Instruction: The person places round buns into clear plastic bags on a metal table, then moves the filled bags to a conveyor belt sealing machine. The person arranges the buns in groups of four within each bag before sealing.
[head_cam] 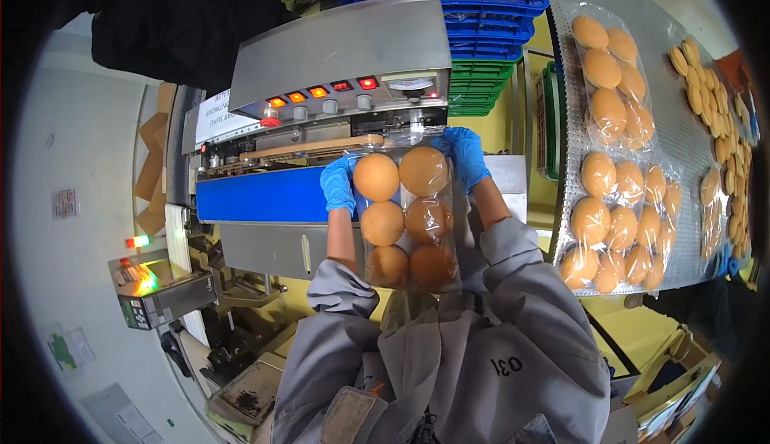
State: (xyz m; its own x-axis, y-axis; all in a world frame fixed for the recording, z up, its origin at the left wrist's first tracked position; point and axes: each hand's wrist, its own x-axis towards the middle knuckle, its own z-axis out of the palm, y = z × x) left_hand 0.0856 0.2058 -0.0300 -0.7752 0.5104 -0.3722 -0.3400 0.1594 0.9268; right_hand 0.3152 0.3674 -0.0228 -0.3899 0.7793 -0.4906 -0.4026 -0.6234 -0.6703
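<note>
Between my hands is a clear plastic bag of round buns (383, 223), in two columns of three. My left hand (337, 185), in a blue glove, grips the bag's upper left corner. The upper right corner is in my gloved right hand (464, 156). The bag's top edge lies along the intake side of a continuous band sealer (340, 65), just right of its tan belt (310, 146). Several red and orange switches (319, 92) glow on the sealer's panel. A blue conveyor belt (261, 196) runs below the sealing head, left of the bag.
To the right, a perforated metal table (568, 83) holds more bagged buns (607, 71) and loose buns (701, 83). Blue and green plastic crates (487, 41) are stacked behind the sealer. A machine with a signal light (162, 287) stands at left. A person's dark sleeve (174, 29) shows at upper left.
</note>
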